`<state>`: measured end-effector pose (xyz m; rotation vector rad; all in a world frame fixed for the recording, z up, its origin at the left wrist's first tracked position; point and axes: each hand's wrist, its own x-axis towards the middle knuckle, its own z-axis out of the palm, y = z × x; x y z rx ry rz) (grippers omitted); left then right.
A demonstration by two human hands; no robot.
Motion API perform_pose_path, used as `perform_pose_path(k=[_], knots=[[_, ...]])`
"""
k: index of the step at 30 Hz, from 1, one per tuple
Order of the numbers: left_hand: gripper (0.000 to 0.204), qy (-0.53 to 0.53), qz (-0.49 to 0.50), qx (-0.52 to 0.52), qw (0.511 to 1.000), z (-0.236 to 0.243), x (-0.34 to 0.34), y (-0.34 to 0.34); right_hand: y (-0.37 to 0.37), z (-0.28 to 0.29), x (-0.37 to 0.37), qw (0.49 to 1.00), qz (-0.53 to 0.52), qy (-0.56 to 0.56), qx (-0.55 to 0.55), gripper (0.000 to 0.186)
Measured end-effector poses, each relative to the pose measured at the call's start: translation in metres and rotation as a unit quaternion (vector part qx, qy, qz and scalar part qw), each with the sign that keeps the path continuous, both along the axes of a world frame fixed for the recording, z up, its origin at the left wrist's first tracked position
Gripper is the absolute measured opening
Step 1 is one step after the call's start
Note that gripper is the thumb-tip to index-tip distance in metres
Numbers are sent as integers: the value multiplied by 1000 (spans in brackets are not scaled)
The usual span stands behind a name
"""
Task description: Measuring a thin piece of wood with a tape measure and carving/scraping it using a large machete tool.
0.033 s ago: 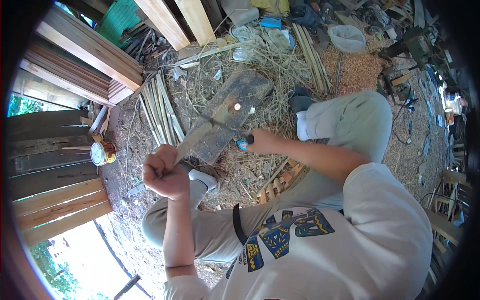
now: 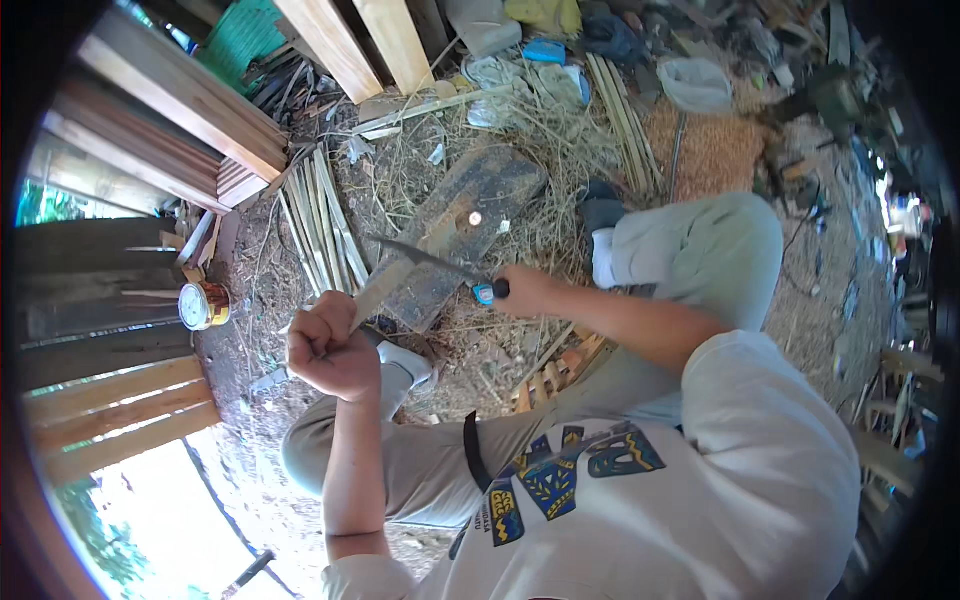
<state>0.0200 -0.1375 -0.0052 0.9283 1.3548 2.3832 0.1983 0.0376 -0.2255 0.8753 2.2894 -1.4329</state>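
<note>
1. At the far left, wooden boards [image 2: 120, 405] ran into the dark rim, which cut off their outer ends. A tin [image 2: 205, 306] stood beside them, its label too small to make out.
2. A row of thin sticks [image 2: 325, 220] lay on the ground just beyond the left hand.
3. The left hand [image 2: 333, 345] was closed in a fist around the near end of a pale wooden strip [image 2: 382, 284]; the curled fingers hid that end.
4. The strip was between the two hands, slanting up and to the right from the left fist over a dusty plank [image 2: 465, 245]. Past the blade, its far end blended with the plank and was hard to trace.
5. A knife [image 2: 430, 260] crossed over the strip, its curved tip pointing left. Whether the edge touched the wood could not be told.
6. Near the knife's handle, a small blue thing [image 2: 484, 294] showed just beside the right hand; its kind was unclear.
7. The right hand [image 2: 530, 293] was gripping the knife by its black handle [image 2: 501, 288], most of which the fingers covered. The strip lay to its left, apart from it.
8. Farther right, the trouser leg [image 2: 690, 240] hid some of the ground, and the dark clutter [image 2: 840, 105] near the rim was blurred.
</note>
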Motion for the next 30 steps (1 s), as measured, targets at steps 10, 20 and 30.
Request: perform_pose_path(k=[10,20,30], knots=[[49,19,-10,23,1000,3,-10,20,52,-93,13,965,-39,-188,-178,31],[50,13,-35,-2,999,10,-37,16,20,-65,17,920,-200,-111,-318,28],[34,-22,-136,38,990,17,-80,32,7,-41,3,962,-258,66,-66,45]])
